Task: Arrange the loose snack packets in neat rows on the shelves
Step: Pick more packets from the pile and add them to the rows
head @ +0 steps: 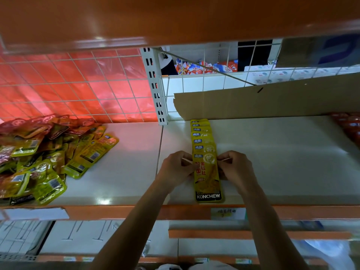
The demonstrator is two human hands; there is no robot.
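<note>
A row of several yellow snack packets (204,141) runs front to back on the white shelf (282,156), overlapping like tiles. The frontmost yellow packet (208,184), marked KONCHEW, lies flat at the shelf's front. My left hand (178,168) pinches its left edge and my right hand (234,166) pinches its right edge, both near the packet's top. A loose heap of yellow and dark red packets (44,156) lies on the shelf's left part.
A wire grid back panel (78,84) with red plastic behind it closes the left bay. A white slotted upright (155,86) divides the bays. A brown cardboard sheet (272,102) leans at the back right. Red packets (348,125) sit at the far right. An orange shelf hangs overhead.
</note>
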